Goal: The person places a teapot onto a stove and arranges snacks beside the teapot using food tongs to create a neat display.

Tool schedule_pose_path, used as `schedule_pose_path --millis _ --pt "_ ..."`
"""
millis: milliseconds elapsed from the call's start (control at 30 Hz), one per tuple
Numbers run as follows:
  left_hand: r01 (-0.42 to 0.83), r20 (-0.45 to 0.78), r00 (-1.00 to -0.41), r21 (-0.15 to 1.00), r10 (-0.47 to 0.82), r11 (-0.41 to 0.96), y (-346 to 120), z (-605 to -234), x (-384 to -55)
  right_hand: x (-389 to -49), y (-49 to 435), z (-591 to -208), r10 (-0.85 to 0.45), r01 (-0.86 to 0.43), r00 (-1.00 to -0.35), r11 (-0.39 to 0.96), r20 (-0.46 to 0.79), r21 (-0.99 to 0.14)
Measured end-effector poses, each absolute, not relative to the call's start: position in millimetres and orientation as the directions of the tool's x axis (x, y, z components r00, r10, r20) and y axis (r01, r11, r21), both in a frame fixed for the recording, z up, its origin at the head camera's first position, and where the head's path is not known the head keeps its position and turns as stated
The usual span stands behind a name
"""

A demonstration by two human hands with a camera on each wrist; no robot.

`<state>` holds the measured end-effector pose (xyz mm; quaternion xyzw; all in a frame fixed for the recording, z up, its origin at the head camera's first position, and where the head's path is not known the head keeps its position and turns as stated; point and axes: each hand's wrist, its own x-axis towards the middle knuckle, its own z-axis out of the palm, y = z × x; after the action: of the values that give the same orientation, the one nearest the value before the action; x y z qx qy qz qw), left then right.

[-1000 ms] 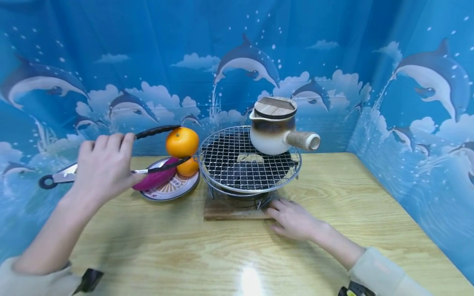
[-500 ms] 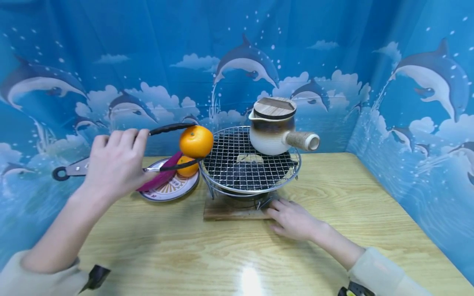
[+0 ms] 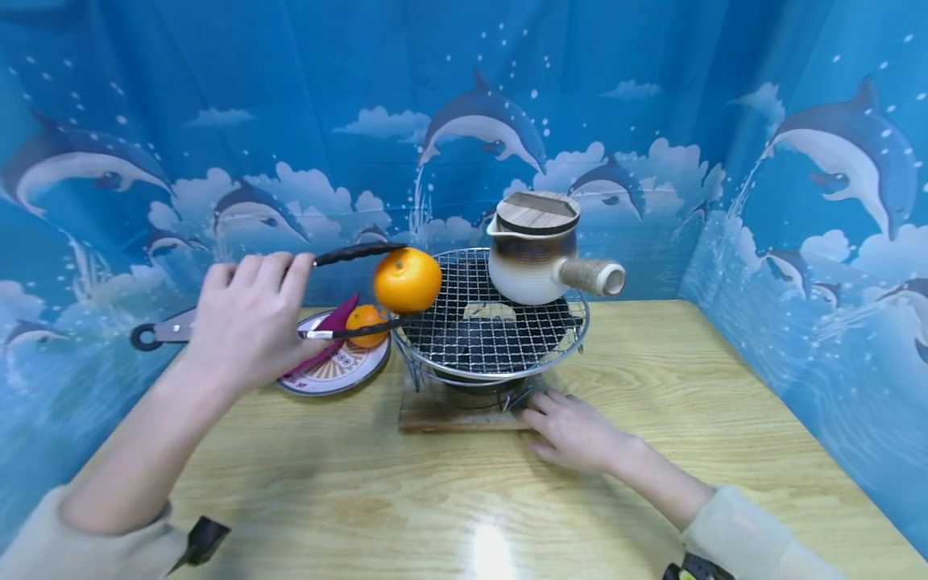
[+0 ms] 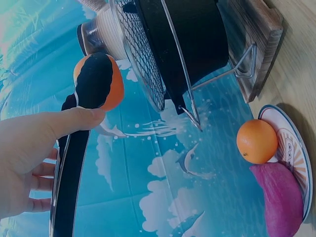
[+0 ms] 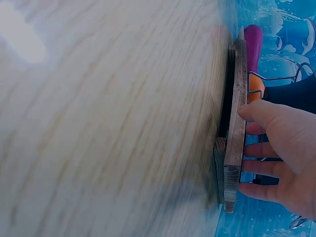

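My left hand (image 3: 254, 322) grips a pair of tongs (image 3: 355, 254) with black-coated tips. Between the tips hangs an orange (image 3: 408, 279), in front of the left rim of a round wire-mesh grill (image 3: 464, 338). The left wrist view shows one tong arm (image 4: 74, 173) covering part of that orange (image 4: 116, 91). My right hand (image 3: 576, 431) rests its fingertips on the right end of the wooden base (image 3: 457, 418) under the grill. In the right wrist view its extended fingers touch the wooden board (image 5: 238, 94).
A lidded clay pot (image 3: 525, 274) with a side handle stands on the grill's back right. Left of the grill, a patterned plate (image 3: 362, 374) bears a second orange (image 4: 256, 141) and a purple sweet potato (image 4: 281, 200). A blue dolphin curtain (image 3: 326, 97) closes the back and sides.
My left hand has carried the tongs and the orange rightward, from above the plate to the grill's left rim. My right hand has stayed on the wooden base.
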<state>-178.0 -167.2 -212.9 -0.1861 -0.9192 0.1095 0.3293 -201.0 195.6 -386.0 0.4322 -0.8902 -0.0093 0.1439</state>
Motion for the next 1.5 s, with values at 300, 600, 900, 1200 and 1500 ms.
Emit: schedule_pose_path --millis 300,600,900,1200,1500 --pt "0.309 0.569 -0.69 -0.328 0.448 0.893 -161.2 -216.8 -180.0 -195.7 199.0 -386.9 -0.777 -0.769 -0.574 0.62 0.257 0.156" --pt "0.332 0.566 -0.686 -0.316 0.458 0.889 -155.3 -218.3 -181.9 -194.5 202.2 -385.7 -0.765 -0.756 -0.601 0.639 0.231 0.147" --pt "0.372 0.564 -0.679 -0.286 0.469 0.883 -146.1 -217.3 -184.2 -195.6 203.4 -386.7 -0.758 -0.75 -0.608 0.646 0.237 0.142" --pt "0.41 0.59 -0.636 -0.289 0.498 0.865 -139.3 -218.8 -186.1 -195.0 204.7 -383.1 -0.748 -0.741 -0.631 0.66 0.205 0.123" --pt "0.439 0.577 -0.619 -0.309 0.533 0.844 -130.6 -217.8 -186.6 -195.3 205.1 -384.4 -0.753 -0.743 -0.622 0.655 0.216 0.142"
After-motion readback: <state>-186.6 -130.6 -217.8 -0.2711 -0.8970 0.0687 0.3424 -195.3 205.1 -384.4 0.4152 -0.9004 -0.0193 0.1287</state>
